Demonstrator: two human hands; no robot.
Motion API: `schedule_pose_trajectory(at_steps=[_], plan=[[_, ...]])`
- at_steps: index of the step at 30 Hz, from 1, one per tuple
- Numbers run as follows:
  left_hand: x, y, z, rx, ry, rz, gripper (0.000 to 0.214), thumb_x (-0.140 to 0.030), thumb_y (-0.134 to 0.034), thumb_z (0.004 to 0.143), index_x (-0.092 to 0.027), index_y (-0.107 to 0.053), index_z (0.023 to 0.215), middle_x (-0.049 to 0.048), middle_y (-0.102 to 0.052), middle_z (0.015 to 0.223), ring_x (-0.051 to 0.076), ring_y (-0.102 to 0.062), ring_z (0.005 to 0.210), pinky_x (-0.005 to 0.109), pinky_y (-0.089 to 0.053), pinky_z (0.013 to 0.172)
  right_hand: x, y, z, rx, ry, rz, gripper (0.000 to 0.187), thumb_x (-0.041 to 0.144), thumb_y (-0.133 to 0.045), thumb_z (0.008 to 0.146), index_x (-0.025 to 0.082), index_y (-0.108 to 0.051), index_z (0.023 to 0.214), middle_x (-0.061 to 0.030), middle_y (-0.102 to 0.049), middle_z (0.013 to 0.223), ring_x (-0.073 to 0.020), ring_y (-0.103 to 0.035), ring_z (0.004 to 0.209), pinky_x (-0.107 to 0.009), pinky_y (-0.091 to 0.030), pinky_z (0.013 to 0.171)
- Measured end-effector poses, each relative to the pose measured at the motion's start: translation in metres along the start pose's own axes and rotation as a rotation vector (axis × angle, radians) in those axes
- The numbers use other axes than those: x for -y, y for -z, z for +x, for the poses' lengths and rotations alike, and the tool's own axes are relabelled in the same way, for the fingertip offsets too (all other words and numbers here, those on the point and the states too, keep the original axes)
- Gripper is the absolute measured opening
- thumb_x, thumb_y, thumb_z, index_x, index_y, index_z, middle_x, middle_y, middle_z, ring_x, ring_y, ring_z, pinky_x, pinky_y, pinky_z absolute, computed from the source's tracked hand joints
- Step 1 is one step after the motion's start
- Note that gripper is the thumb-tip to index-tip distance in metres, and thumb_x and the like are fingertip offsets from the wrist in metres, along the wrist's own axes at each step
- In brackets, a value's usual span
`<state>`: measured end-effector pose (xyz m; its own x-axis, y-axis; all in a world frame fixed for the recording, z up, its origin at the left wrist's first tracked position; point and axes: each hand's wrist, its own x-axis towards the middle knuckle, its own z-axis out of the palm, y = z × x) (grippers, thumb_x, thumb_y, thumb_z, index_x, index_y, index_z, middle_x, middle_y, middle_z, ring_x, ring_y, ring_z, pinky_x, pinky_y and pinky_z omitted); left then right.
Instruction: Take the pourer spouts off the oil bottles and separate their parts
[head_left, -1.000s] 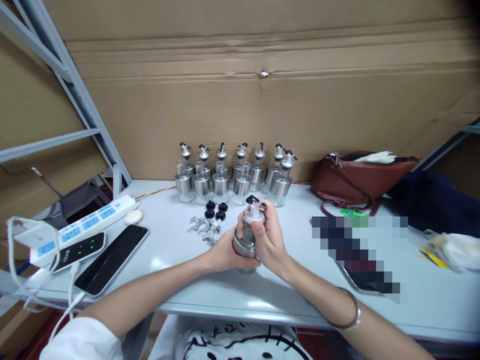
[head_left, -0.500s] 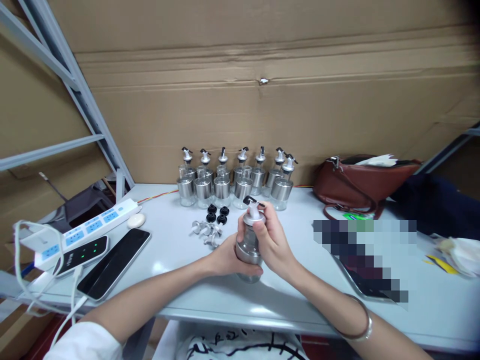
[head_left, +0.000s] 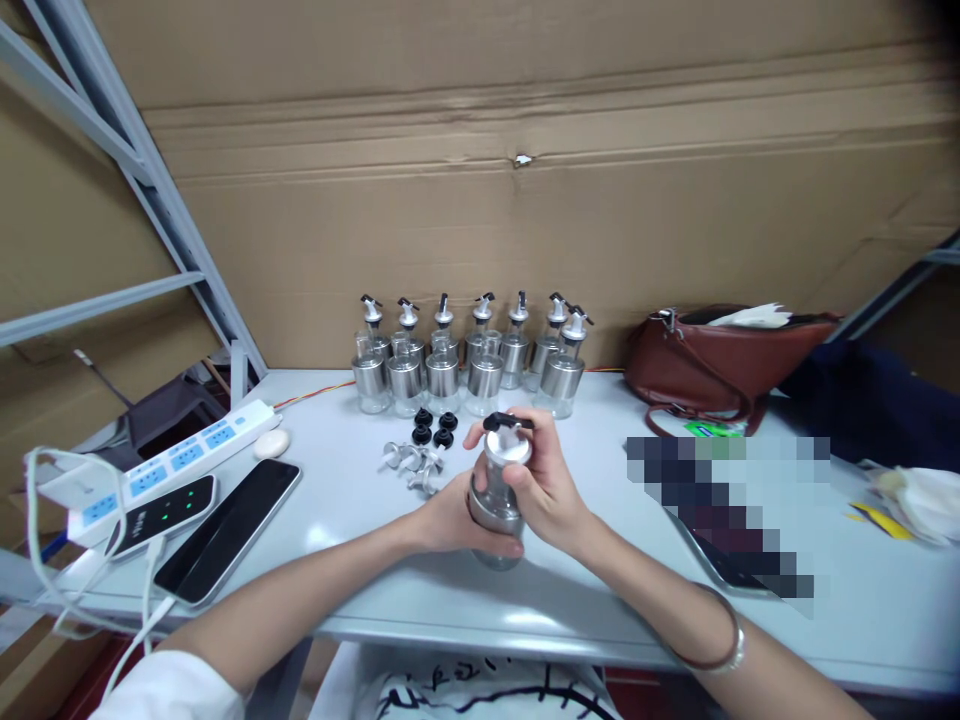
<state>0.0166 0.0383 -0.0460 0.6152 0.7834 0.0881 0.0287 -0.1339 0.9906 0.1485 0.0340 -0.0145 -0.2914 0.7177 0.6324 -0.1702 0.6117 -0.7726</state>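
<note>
A glass oil bottle (head_left: 495, 511) with a steel band stands over the near part of the table, slightly tilted. My left hand (head_left: 455, 514) is wrapped round its banded body. At the neck, my right hand (head_left: 553, 488) holds the silver pourer spout (head_left: 508, 446), thumb in front and fingers behind. A black flap (head_left: 507, 421) tops the spout. Beyond my hands lie several black stoppers (head_left: 433, 427) and a cluster of loose silver pourer heads (head_left: 411, 458).
Capped oil bottles (head_left: 514, 352) line the back, with several uncapped bottles (head_left: 406, 378) before them. To the left are a power strip (head_left: 184, 452), a phone (head_left: 231, 530) and a black device (head_left: 166, 512). A brown handbag (head_left: 712, 365) sits at the right.
The pourer spout has turned and sits a little lower, its black flap now pointing more sideways. My right fingers have shifted round it. My left hand keeps its grip on the bottle.
</note>
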Motion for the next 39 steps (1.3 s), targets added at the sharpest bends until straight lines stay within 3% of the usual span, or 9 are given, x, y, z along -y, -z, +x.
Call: schedule_pose_trajectory(at_steps=[5,9,14,17,21,26,30,34,39], plan=[[0.001,0.000,0.000,0.028,0.000,0.022,0.052,-0.028,-0.080,0.053,-0.015,-0.056,0.098,0.0041,-0.058,0.093,0.021,-0.054,0.092,0.033,-0.043,0.082,0.008,0.003,0.005,0.056,-0.115,0.140,0.042,0.063,-0.046,0.084,0.029,-0.033,0.105,0.0001,-0.062,0.087,-0.0109,-0.059,0.052,-0.026,-0.048,0.049],[-0.002,0.000,-0.001,0.105,-0.036,0.017,0.047,-0.030,-0.079,0.056,-0.015,-0.057,0.094,0.0035,-0.059,0.089,0.018,-0.055,0.083,0.031,-0.043,0.078,0.014,0.008,0.012,-0.028,-0.290,0.236,0.044,0.067,-0.024,0.088,0.025,-0.037,0.096,-0.0026,-0.064,0.085,-0.0145,-0.063,0.063,-0.025,-0.048,0.047],[-0.002,0.001,0.000,0.064,-0.034,-0.006,0.045,-0.030,-0.081,0.053,-0.014,-0.059,0.088,0.0031,-0.060,0.086,0.015,-0.054,0.078,0.028,-0.043,0.074,0.023,0.023,0.014,-0.186,0.052,0.067,0.041,0.066,-0.040,0.084,0.026,-0.042,0.094,0.0004,-0.064,0.084,-0.0094,-0.056,0.053,-0.023,-0.045,0.047],[-0.002,0.001,0.001,0.088,-0.065,-0.051,0.047,-0.031,-0.082,0.053,-0.014,-0.059,0.090,0.0039,-0.061,0.089,0.017,-0.055,0.082,0.029,-0.043,0.076,0.029,0.029,0.010,-0.015,0.068,0.009,0.041,0.066,-0.037,0.085,0.027,-0.038,0.099,0.0020,-0.064,0.075,-0.0072,-0.047,0.035,-0.020,-0.034,0.033],[0.001,0.000,0.002,0.108,-0.107,-0.057,0.051,-0.032,-0.084,0.053,-0.014,-0.061,0.095,0.0085,-0.062,0.105,0.024,-0.056,0.099,0.034,-0.041,0.087,0.027,0.035,0.005,0.145,0.052,-0.162,0.045,0.065,-0.042,0.085,0.026,-0.037,0.107,0.0005,-0.064,0.073,-0.0106,-0.053,0.036,-0.022,-0.039,0.032],[0.013,-0.002,0.004,0.026,-0.031,-0.174,0.086,-0.027,-0.087,0.050,-0.019,-0.046,0.125,0.0126,-0.055,0.122,0.028,-0.051,0.114,0.039,-0.038,0.095,0.034,0.045,0.023,-0.173,0.156,-0.424,0.036,0.058,-0.043,0.089,0.025,-0.038,0.103,0.0039,-0.059,0.061,-0.0116,-0.052,0.035,-0.023,-0.039,0.033],[0.020,-0.003,0.006,-0.026,0.066,-0.366,0.076,-0.031,-0.085,0.056,-0.021,-0.043,0.119,0.0098,-0.060,0.108,0.022,-0.062,0.099,0.040,-0.041,0.091,0.054,0.056,0.055,-0.437,0.095,-0.655,0.032,0.056,-0.040,0.090,0.025,-0.039,0.093,0.0031,-0.059,0.059,-0.0116,-0.049,0.035,-0.024,-0.035,0.035],[0.019,-0.002,0.006,-0.080,0.091,-0.414,0.055,-0.034,-0.076,0.069,-0.019,-0.043,0.111,0.0046,-0.064,0.090,0.018,-0.066,0.083,0.040,-0.041,0.088,0.051,0.068,0.081,-0.492,0.088,-0.885,0.035,0.055,-0.040,0.090,0.022,-0.043,0.100,-0.0020,-0.060,0.063,-0.0163,-0.055,0.047,-0.029,-0.038,0.046],[0.017,-0.002,0.006,-0.080,0.106,-0.384,0.051,-0.031,-0.071,0.073,-0.016,-0.041,0.111,0.0039,-0.063,0.085,0.017,-0.065,0.076,0.037,-0.043,0.081,0.010,0.084,0.096,-0.414,-0.045,-1.035,0.041,0.054,-0.039,0.090,0.019,-0.045,0.109,-0.0059,-0.062,0.070,-0.0207,-0.059,0.057,-0.031,-0.041,0.056]])
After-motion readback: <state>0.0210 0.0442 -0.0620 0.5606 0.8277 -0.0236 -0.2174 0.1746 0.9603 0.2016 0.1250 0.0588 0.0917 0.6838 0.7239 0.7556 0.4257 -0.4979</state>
